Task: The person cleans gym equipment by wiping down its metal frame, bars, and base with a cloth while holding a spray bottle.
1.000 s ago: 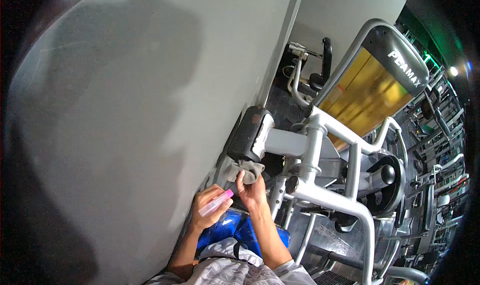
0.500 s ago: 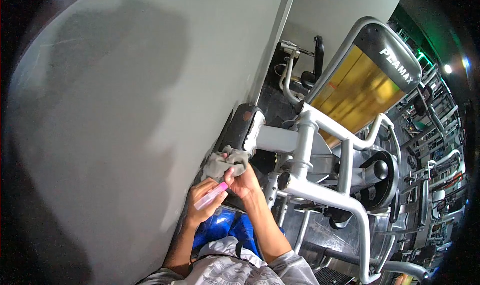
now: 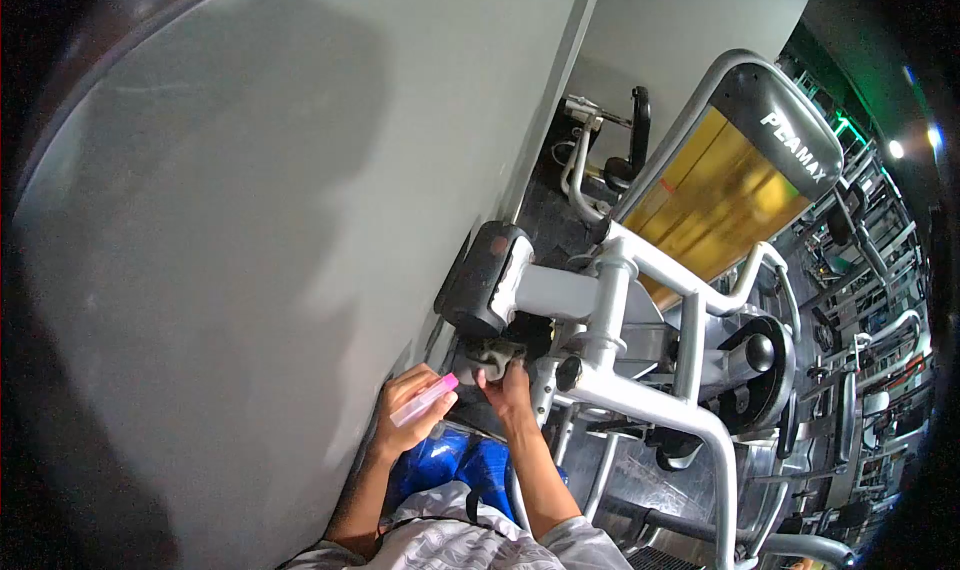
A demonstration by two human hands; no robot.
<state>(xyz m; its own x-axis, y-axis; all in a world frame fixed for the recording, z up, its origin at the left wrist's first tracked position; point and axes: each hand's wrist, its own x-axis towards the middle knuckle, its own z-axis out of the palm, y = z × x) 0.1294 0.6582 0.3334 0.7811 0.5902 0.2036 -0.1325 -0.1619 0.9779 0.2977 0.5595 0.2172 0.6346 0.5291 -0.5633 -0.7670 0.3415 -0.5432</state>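
Note:
My left hand (image 3: 408, 410) is closed around a small clear bottle (image 3: 418, 404) with a bright pink end, tilted up to the right. Wadded in my right hand (image 3: 508, 390) is a grey cloth (image 3: 490, 358), just below a worn black pad (image 3: 486, 275) on the exercise machine. The pad's covering is peeled along its right edge. Part of the cloth lies in shadow, so I cannot tell whether it touches the machine. Beneath my forearms is a shiny blue surface (image 3: 440, 460).
A grey wall (image 3: 220, 220) rises close on my left. The machine's silver tube frame (image 3: 640, 395) stands to my right, its gold-panelled tower (image 3: 720, 190) marked PEAMAX. Another machine (image 3: 605, 150) stands behind, and more gym equipment (image 3: 880, 370) fills the far right.
My right hand has moved down and slightly right with the cloth, away from the black pad's lower end, which now shows. My left hand still holds the bottle in nearly the same place.

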